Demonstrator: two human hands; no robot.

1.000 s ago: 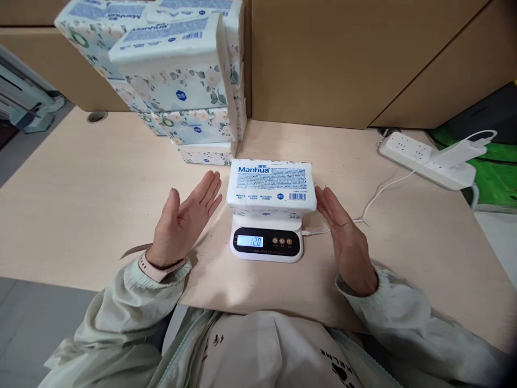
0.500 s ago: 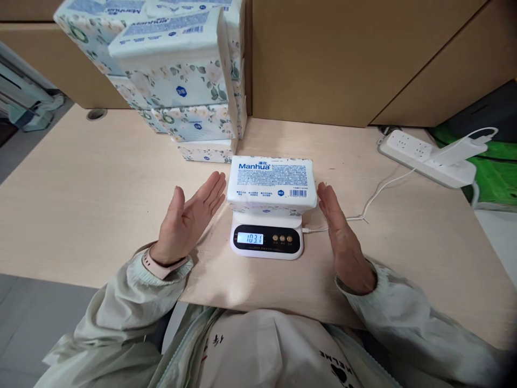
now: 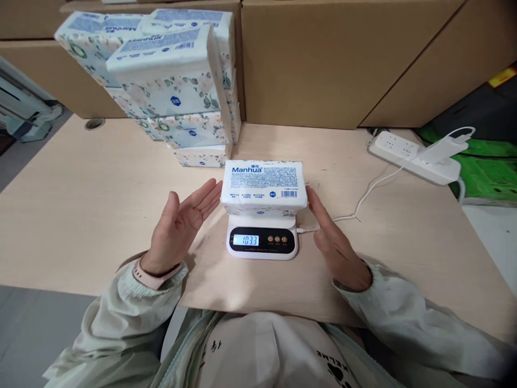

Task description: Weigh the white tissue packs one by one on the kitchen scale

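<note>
One Manhua tissue pack (image 3: 264, 185) lies flat on the white digital scale (image 3: 262, 253), its label facing up. The scale's lit display (image 3: 246, 240) reads 103.3. My left hand (image 3: 177, 226) is beside the pack's left end, palm facing inward and fingers stretched out, fingertips at or very near its edge. At the right end is my right hand (image 3: 333, 237), fingers extended, fingertips close against the pack; whether they touch is hard to tell. Neither hand grips anything. Behind and to the left, several more tissue packs (image 3: 173, 91) stand stacked.
A white power strip (image 3: 414, 156) lies at the table's back right, and its cable (image 3: 361, 202) runs to the scale. Large cardboard boxes (image 3: 299, 64) line the back edge. Green and dark items (image 3: 490, 172) stand at the far right.
Both hands have moved in closer to the ends of the pack on the scale. The display went from 103.1 to 103.3. The view has shifted slightly.
</note>
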